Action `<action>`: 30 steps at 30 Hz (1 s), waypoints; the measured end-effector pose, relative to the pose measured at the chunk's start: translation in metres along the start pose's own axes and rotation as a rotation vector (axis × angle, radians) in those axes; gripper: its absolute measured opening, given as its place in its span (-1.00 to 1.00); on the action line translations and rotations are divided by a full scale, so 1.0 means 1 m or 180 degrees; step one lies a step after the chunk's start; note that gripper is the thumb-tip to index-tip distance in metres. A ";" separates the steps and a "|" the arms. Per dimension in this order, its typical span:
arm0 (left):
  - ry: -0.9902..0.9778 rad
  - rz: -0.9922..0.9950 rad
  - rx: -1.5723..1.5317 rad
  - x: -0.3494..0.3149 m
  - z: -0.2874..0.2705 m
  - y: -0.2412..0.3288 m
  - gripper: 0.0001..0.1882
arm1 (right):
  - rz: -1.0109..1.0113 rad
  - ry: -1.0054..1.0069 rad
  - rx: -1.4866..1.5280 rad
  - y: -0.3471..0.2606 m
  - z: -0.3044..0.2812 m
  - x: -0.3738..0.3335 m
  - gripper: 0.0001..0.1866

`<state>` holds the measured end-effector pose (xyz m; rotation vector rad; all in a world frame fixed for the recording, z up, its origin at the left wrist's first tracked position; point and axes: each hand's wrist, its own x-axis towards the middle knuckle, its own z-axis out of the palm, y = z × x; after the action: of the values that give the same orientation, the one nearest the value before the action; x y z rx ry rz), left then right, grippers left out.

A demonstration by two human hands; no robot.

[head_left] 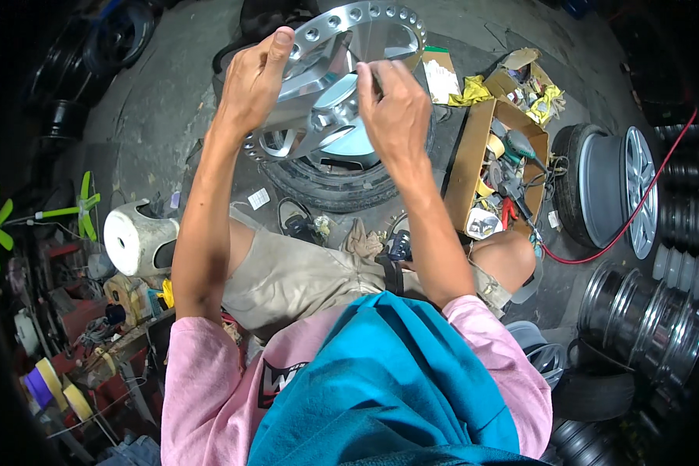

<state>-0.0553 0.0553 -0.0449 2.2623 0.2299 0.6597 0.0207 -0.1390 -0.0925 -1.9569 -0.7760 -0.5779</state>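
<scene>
A silver alloy wheel face (369, 35), with a ring of small holes round its edge, is propped up tilted in front of me. My left hand (252, 85) grips its left edge, thumb up along the rim and fingers hidden behind it. Over the spokes, my right hand (396, 109) is closed in a pinch, slightly blurred. A thin dark tool (351, 53) seems to stick out from its fingers; its kind is unclear. Below the wheel face, a black tyre (311, 190) lies flat on the floor, with a pale blue surface (349, 144) showing above it.
Right of the tyre stands a cardboard box (460, 155) of tools, with a smaller box (547, 78) behind it. A tyre and silver wheel (606, 186) stand farther right, crossed by a red hose (621, 233). A white stool (124, 241) lies at left. Stacked rims (645, 318) line the right.
</scene>
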 end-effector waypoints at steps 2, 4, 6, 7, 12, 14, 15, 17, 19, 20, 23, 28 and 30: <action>0.0030 -0.0008 0.0008 0.000 0.000 0.001 -0.21 | -0.0108 0.0035 -0.0104 0.004 -0.005 0.009 -0.78; 0.0013 0.0073 0.0069 0.001 -0.001 0.002 -0.21 | -0.0259 0.0098 -0.0228 0.007 -0.005 0.014 -0.77; 0.0013 0.0091 0.0072 0.002 -0.001 0.004 -0.20 | -0.0274 0.0083 -0.0265 0.007 -0.005 0.018 -0.77; 0.0017 0.0115 0.0078 0.002 0.000 0.003 -0.20 | -0.0293 0.0073 -0.0299 0.007 -0.005 0.018 -0.77; 0.0040 0.0121 0.0087 0.003 0.003 -0.001 -0.20 | -0.0109 -0.0444 -0.0113 0.006 0.003 -0.006 -0.77; 0.0069 0.0091 0.0068 0.005 0.001 -0.003 -0.20 | -0.0001 -0.0742 0.0195 0.013 0.007 -0.018 -0.75; -0.0137 -0.0062 0.0174 0.007 -0.004 -0.006 -0.20 | 0.0005 -0.0753 0.0195 0.018 0.006 -0.022 -0.75; -0.0350 -0.0230 0.0277 0.011 -0.006 -0.007 -0.17 | 0.0826 -0.0625 0.0902 0.026 -0.002 -0.029 -0.72; -0.0042 -0.0249 0.0039 0.015 -0.006 -0.006 -0.14 | 0.1187 -0.0517 0.1164 0.029 -0.010 -0.034 -0.69; -0.0025 -0.0546 0.0241 0.025 -0.010 -0.023 -0.21 | 0.1335 -0.0534 0.1143 0.030 -0.016 -0.035 -0.70; 0.0255 -0.0480 -0.0013 0.044 -0.004 -0.027 -0.07 | 0.1624 -0.0639 0.0955 0.047 -0.028 -0.045 -0.64; 0.0065 -0.1441 -0.0440 0.077 -0.027 -0.103 -0.11 | 0.2156 -0.1154 0.0778 0.080 -0.029 -0.072 -0.55; 0.0001 -0.1637 -0.0691 0.072 -0.018 -0.097 -0.11 | 0.2852 -0.1486 0.1167 0.108 -0.015 -0.108 -0.54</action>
<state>-0.0001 0.1597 -0.0755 1.8852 0.6787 0.3879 0.0226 -0.2234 -0.2208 -1.8573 -0.1768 0.5337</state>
